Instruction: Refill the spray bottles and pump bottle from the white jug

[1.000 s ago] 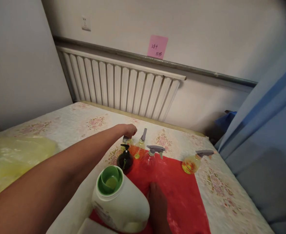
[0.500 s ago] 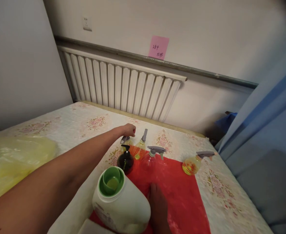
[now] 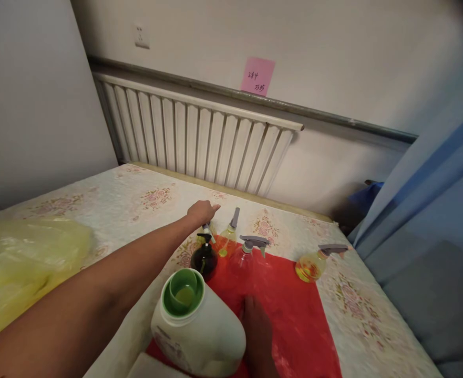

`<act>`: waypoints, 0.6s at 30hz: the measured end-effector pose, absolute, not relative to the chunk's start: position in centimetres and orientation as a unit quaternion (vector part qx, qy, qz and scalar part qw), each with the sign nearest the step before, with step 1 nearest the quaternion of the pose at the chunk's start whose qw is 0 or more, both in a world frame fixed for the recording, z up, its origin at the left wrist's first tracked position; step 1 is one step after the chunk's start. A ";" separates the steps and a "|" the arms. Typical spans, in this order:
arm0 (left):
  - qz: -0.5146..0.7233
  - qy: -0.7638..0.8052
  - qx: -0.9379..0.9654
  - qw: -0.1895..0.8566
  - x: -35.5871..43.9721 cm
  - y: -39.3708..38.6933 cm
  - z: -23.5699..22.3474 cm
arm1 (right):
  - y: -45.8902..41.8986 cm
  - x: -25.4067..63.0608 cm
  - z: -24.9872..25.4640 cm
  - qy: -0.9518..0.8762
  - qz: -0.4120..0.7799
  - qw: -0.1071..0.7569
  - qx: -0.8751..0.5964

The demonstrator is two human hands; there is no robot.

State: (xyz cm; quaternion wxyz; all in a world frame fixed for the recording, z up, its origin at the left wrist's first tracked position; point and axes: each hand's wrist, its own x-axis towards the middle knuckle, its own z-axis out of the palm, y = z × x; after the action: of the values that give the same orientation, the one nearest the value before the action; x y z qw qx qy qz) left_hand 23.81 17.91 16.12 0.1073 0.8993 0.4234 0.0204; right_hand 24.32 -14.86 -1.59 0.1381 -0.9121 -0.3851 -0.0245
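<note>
My left hand (image 3: 202, 211) reaches out to the far side of the bottle group, its fingers closed over the head of a spray bottle (image 3: 212, 230) with yellowish liquid. Right of it stands another clear spray bottle (image 3: 226, 244) with a grey trigger. A dark pump bottle (image 3: 204, 261) is just nearer to me. A further clear spray bottle (image 3: 242, 260) stands on the red cloth (image 3: 294, 310). My right hand (image 3: 256, 325) is low beside a white detergent jug (image 3: 205, 333) with a green spout, fingers curled close to its side; what they hold is hidden.
A separate spray bottle (image 3: 309, 266) with yellow liquid stands at the cloth's right edge. A yellow plastic bag (image 3: 30, 262) lies at the left on the floral bedcover (image 3: 109, 194). Behind is a white radiator (image 3: 192, 136); a blue curtain (image 3: 420, 220) hangs at the right.
My left hand has turned on the spray bottle head; its thumb now points right, and the bottle's nozzle has swung round towards me. My right hand and the other bottles stay put.
</note>
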 end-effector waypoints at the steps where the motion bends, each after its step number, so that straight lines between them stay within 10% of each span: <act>1: 0.017 0.427 0.898 0.110 23.9 17.9 16.2 | -14.9 24.3 -1.5 -0.382 -0.022 0.142 -0.913; 18: -0.024 0.355 0.904 0.238 21.1 17.5 18.2 | -14.9 24.1 -1.3 -0.392 -0.028 0.133 -0.910</act>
State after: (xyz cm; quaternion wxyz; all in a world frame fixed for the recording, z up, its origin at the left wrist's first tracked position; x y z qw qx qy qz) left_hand 21.14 17.48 18.22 0.2384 0.9035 0.3552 -0.0237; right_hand 24.15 -14.92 -1.34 0.1334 -0.9099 -0.3919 -0.0283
